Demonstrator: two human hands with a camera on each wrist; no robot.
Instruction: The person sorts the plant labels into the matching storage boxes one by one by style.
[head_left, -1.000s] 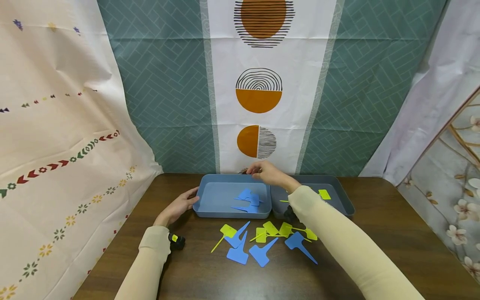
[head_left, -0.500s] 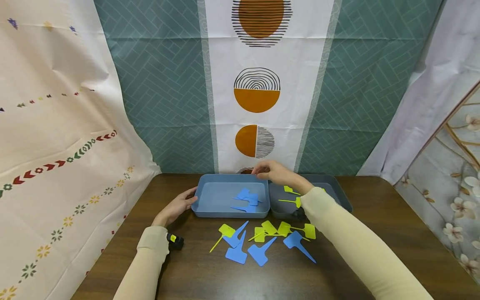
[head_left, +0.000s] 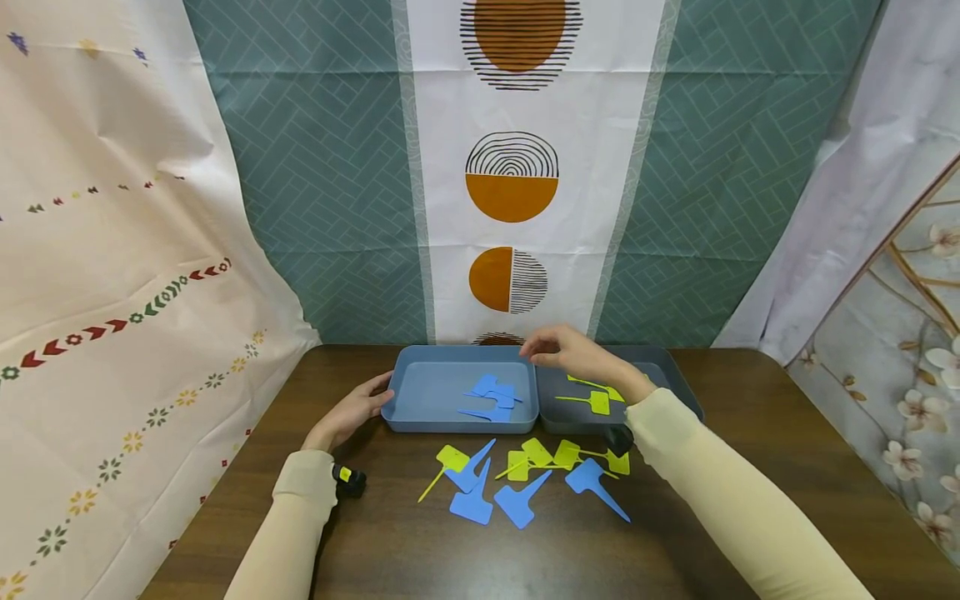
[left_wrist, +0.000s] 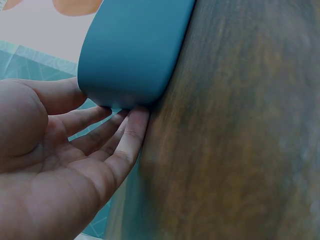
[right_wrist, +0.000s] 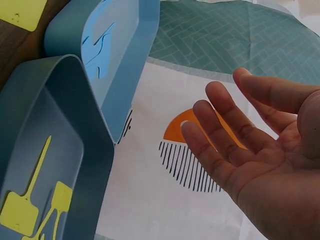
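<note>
My left hand [head_left: 352,414] rests its fingertips on the left end of a light blue tray [head_left: 431,427]. In the left wrist view its fingers [left_wrist: 132,127] lie fairly straight against the tray's end wall [left_wrist: 130,60], thumb near the rim. Several blue T-shaped plant labels [head_left: 500,395] lie inside that tray. My right hand [head_left: 573,352] hovers over the neighbouring dark grey tray [head_left: 678,387], fingers loosely bent. The right wrist view shows nothing between its fingers [right_wrist: 220,150]. Yellow plant labels [head_left: 599,402] lie in the dark tray, partly hidden behind the right arm.
On the wooden table [head_left: 420,550], in front of the trays, more yellow labels [head_left: 537,452] and blue labels [head_left: 516,505] lie scattered, some overlapping. A patterned curtain [head_left: 510,208] hangs right behind the trays. Pale cloths hang at both sides.
My right hand has drifted right, from above the blue tray's right end to above the dark tray, uncovering more yellow labels. The left hand stays at the blue tray's end.
</note>
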